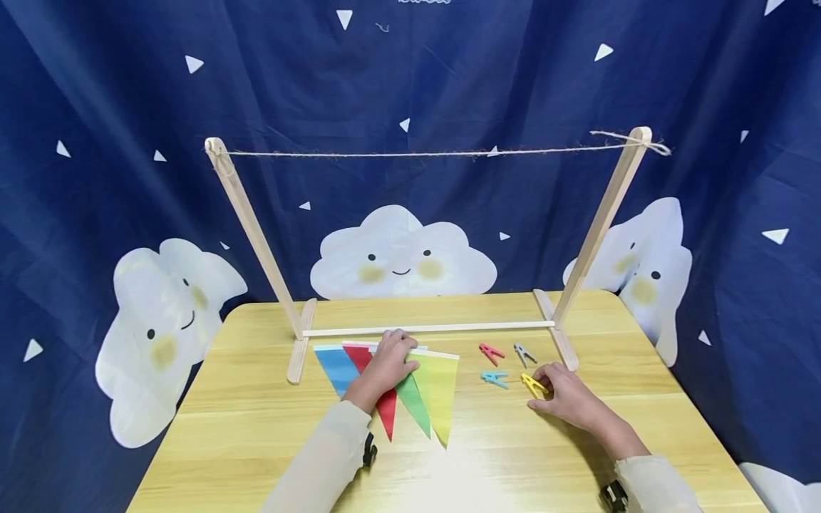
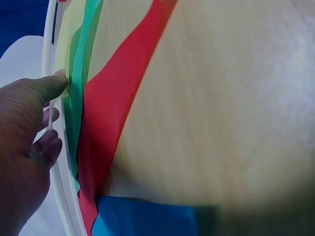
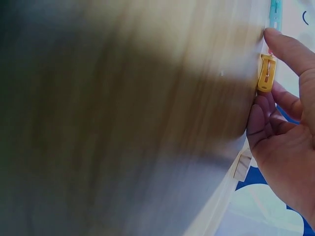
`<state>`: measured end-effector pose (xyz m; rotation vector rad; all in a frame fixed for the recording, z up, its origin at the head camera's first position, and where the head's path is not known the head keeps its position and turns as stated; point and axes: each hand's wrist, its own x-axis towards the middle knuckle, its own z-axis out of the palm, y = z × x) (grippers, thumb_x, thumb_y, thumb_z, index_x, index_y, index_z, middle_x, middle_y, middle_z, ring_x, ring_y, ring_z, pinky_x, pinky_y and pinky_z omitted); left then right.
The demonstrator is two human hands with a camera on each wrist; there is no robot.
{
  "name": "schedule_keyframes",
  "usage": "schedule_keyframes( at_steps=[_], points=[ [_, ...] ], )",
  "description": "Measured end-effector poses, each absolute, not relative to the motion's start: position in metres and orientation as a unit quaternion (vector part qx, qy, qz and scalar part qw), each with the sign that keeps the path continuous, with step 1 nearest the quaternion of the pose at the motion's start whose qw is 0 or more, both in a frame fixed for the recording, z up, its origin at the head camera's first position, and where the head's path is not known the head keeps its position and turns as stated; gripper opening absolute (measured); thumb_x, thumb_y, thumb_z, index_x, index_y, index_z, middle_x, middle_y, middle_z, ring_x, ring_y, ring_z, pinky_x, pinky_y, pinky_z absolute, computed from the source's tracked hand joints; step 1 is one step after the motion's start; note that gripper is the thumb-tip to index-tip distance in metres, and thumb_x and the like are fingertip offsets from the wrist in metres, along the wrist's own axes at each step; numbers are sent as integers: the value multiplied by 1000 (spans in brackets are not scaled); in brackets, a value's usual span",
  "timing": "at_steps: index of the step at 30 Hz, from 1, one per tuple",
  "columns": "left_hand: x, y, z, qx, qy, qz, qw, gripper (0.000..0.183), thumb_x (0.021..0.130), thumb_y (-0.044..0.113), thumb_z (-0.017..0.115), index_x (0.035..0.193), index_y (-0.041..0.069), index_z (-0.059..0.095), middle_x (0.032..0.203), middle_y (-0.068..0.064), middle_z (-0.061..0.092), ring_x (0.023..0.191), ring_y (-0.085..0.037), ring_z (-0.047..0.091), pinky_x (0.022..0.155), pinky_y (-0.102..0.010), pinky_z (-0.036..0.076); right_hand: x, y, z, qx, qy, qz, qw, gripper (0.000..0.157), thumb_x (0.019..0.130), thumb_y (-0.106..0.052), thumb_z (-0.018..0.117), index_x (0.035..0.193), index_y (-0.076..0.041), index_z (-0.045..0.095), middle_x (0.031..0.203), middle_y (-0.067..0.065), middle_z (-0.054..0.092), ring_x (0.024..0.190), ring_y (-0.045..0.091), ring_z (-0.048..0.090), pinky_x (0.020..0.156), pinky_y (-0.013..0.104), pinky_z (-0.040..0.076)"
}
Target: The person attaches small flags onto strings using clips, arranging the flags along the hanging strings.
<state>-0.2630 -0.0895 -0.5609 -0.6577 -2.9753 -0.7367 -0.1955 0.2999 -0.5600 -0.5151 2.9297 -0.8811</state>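
Blue (image 1: pixel 335 365), red (image 1: pixel 386 412), green (image 1: pixel 413 406) and yellow (image 1: pixel 439 388) triangular pennants lie fanned and overlapping on the table. My left hand (image 1: pixel 388 363) is over their upper edges; in the left wrist view its thumb and fingers pinch the yellow pennant (image 2: pixel 63 54) by its edge. My right hand (image 1: pixel 567 395) is at the yellow clothespin (image 1: pixel 534 385), thumb and fingers spread around it. In the right wrist view the thumb stands apart from the clothespin (image 3: pixel 266 73), while fingers are close to its lower end; whether they touch it is unclear.
Red (image 1: pixel 492 353), grey (image 1: pixel 524 354) and blue (image 1: pixel 494 379) clothespins lie left of my right hand. Behind, a wooden frame has a left post (image 1: pixel 256 235), a right post (image 1: pixel 603 221), a low crossbar (image 1: pixel 468 328) and a string (image 1: pixel 410 154) tied across its top.
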Motion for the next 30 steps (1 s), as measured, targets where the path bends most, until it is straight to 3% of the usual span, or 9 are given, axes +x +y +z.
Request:
schedule_keyframes(
  at_steps=[13, 21, 26, 30],
  points=[
    [-265, -88, -558, -218, -945, -244, -2, 27, 89, 16, 81, 109, -1, 72, 112, -15, 65, 114, -32, 52, 96, -45, 52, -196, 301, -560, -157, 940, -300, 39, 33, 82, -15, 87, 101, -4, 63, 94, 2, 56, 83, 10, 51, 70, 23, 49],
    [-263, -87, -561, -216, -937, -275, -6, 15, 87, 10, 81, 94, 4, 70, 103, -11, 66, 106, -28, 56, 92, -44, 54, -195, 301, -561, -160, 941, -295, 36, 28, 83, -12, 85, 97, -6, 63, 92, 1, 54, 81, 9, 48, 69, 24, 47],
    [-266, -87, -567, -211, -928, -305, 5, 12, 86, 7, 79, 84, 8, 67, 90, -4, 65, 90, -21, 58, 82, -37, 53, -195, 302, -562, -159, 942, -292, 35, 25, 85, -10, 84, 95, -8, 62, 91, 1, 53, 79, 9, 48, 68, 24, 47],
    [-267, -89, -567, -190, -918, -348, 3, 7, 86, 7, 77, 87, 8, 71, 89, -3, 70, 79, -15, 58, 74, -30, 51, -196, 302, -560, -161, 943, -291, 32, 24, 85, -9, 83, 93, -9, 60, 90, 1, 53, 78, 8, 47, 67, 24, 46]
  ],
)
